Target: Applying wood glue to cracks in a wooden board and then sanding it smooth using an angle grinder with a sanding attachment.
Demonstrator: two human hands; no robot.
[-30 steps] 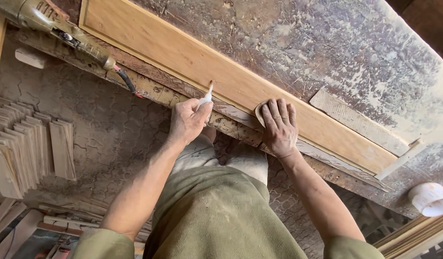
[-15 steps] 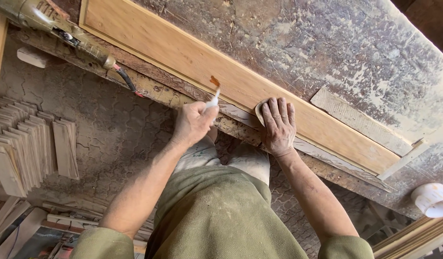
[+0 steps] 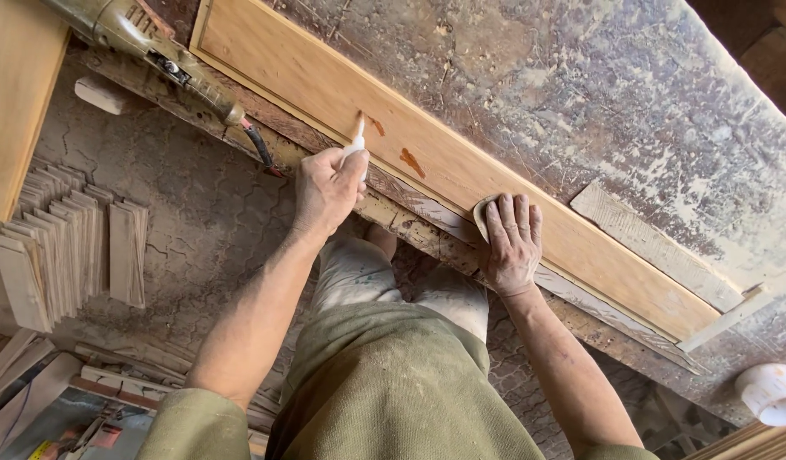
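While our left hand [image 3: 325, 189] closes around a small white applicator [image 3: 355, 140], its tip touches the long wooden panel [image 3: 461, 175] beside a reddish-brown smear [image 3: 374, 124]; a second smear [image 3: 413, 163] lies at four o'clock from it. Our right hand [image 3: 512, 245] rests flat, fingers spread, pressing a tan sanding pad [image 3: 481, 215] onto the panel's near edge. Panel lies diagonally on a scarred workbench [image 3: 597, 94]. At eleven o'clock: a green power tool [image 3: 142, 38]. At nine o'clock: stacked wooden slats [image 3: 61, 243] on the floor. At four o'clock: a white tape roll [image 3: 772, 392].
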